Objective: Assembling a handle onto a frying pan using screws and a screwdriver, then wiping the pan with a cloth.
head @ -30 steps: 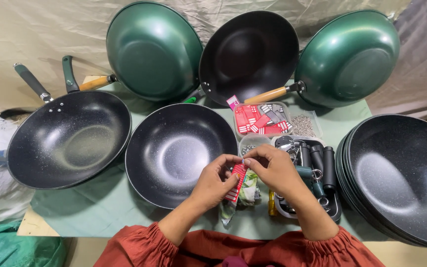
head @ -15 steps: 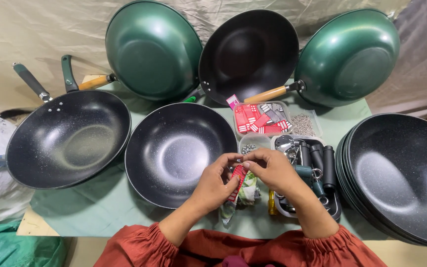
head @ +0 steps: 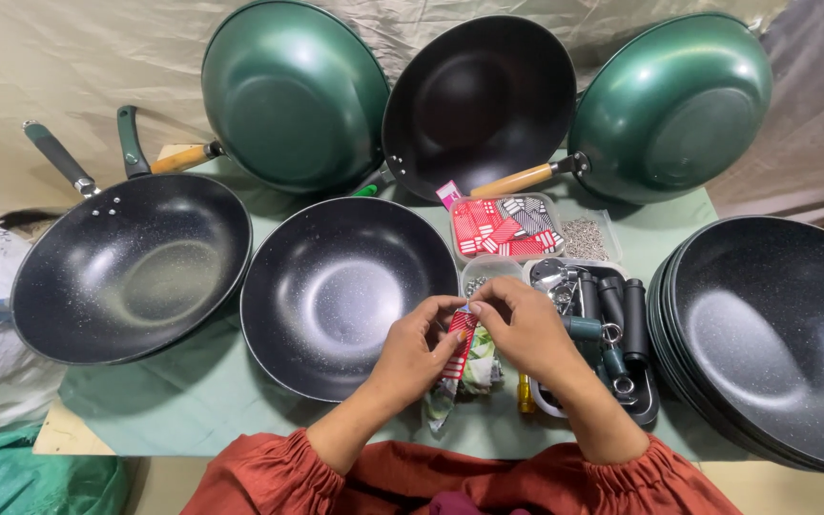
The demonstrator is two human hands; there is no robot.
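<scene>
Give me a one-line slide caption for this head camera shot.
Both hands, left hand and right hand, pinch a small red packet beside a handleless black wok on a green table.

Five single woks (head: 340, 296) (three black, two green), one stack of pans (head: 774, 334), two hands (head: 412, 348).

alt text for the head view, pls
Both hands, left hand and right hand, pinch a small red-and-white packet over a green table. Black woks and green woks surround them, beside trays of packets and dark handles.
</scene>
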